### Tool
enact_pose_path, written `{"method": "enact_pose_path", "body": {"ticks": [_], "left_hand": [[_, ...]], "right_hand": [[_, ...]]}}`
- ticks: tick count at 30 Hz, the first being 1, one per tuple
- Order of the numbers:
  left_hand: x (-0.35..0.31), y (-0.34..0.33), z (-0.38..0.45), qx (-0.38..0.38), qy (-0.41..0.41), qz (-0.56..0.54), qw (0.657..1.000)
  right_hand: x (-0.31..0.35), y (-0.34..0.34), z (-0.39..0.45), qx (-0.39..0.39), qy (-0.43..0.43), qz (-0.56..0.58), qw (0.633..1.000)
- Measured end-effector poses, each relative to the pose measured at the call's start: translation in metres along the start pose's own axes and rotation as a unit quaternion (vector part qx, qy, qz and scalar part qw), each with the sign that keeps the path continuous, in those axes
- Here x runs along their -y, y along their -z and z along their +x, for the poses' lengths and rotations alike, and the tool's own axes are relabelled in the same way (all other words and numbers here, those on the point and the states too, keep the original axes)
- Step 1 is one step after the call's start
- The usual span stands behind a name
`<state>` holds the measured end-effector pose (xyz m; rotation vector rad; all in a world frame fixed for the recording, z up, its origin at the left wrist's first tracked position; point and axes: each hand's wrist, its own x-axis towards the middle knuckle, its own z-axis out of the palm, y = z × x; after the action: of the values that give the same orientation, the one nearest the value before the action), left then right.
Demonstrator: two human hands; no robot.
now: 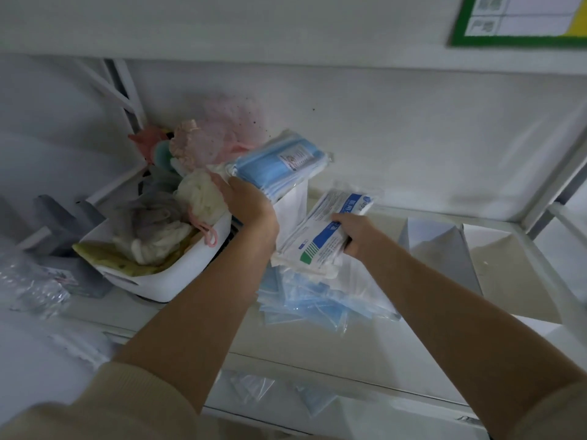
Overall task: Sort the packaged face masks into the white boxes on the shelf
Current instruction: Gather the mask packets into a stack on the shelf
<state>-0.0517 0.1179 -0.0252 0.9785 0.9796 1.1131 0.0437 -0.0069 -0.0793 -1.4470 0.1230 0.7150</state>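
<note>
White basket (187,268) of cloth pouches (203,198), pink mesh bag (222,134), green-bordered wall chart (521,20), crinkled clear plastic (31,284)

Head view, down onto near shelf (365,354)

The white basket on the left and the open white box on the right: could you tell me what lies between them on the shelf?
In the head view, between the white basket and the white box lies a heap of packaged masks, with both hands above it.
</note>
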Motion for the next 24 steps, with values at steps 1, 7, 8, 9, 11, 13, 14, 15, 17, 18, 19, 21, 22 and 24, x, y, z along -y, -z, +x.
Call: {"method": "enact_pose_path", "body": {"ticks": [1,7,8,9,11,13,14,15,17,18,19,21,22,24], "left_hand": [[-0.006,0.004,-0.002,0.008,-0.003,0.017,1.0],[-0.018,0.01,0.006,-0.01,-0.04,0.033,0.999],[-0.018,0.009,0.006,-0.01,-0.051,0.047,0.998],[-0.017,0.008,0.006,-0.003,-0.056,0.055,0.997],[-0.016,0.004,0.004,-0.004,-0.054,0.028,0.998],[-0.014,0.002,0.004,0.0,-0.049,0.018,0.999],[-0.012,-0.001,0.003,0.015,-0.041,0.017,0.999],[-0.009,-0.004,0.001,0.036,-0.024,0.027,0.999],[0.001,-0.009,-0.007,0.07,0.033,0.068,0.995],[0.008,-0.012,-0.011,0.089,0.058,0.06,0.993],[0.013,-0.014,-0.017,0.112,0.08,0.032,0.99],[0.022,-0.015,-0.024,0.149,0.091,0.007,0.985],[0.025,-0.016,-0.027,0.172,0.084,0.039,0.981],[0.032,-0.018,-0.031,0.223,0.08,0.112,0.965]], "right_hand": [[-0.002,-0.004,0.003,-0.003,-0.001,-0.008,1.0],[-0.01,-0.013,0.011,-0.006,-0.017,-0.013,1.0],[-0.01,-0.013,0.011,-0.005,-0.017,-0.005,1.0],[-0.009,-0.013,0.012,-0.005,-0.015,0.007,1.0],[-0.005,-0.012,0.011,-0.001,-0.004,0.039,0.999],[0.001,-0.011,0.009,0.014,0.007,0.08,0.997],[0.004,-0.01,0.008,0.019,0.013,0.099,0.995],[0.008,-0.009,0.006,0.022,0.019,0.114,0.993],[0.014,-0.005,0.005,0.018,0.028,0.136,0.99],[0.016,-0.002,0.005,0.02,0.034,0.15,0.988],[0.017,0.003,0.005,0.026,0.042,0.167,0.985],[0.019,0.014,0.005,0.042,0.059,0.196,0.978],[0.02,0.02,0.004,0.048,0.065,0.197,0.977],[0.021,0.031,0.002,0.05,0.077,0.177,0.98]]}}
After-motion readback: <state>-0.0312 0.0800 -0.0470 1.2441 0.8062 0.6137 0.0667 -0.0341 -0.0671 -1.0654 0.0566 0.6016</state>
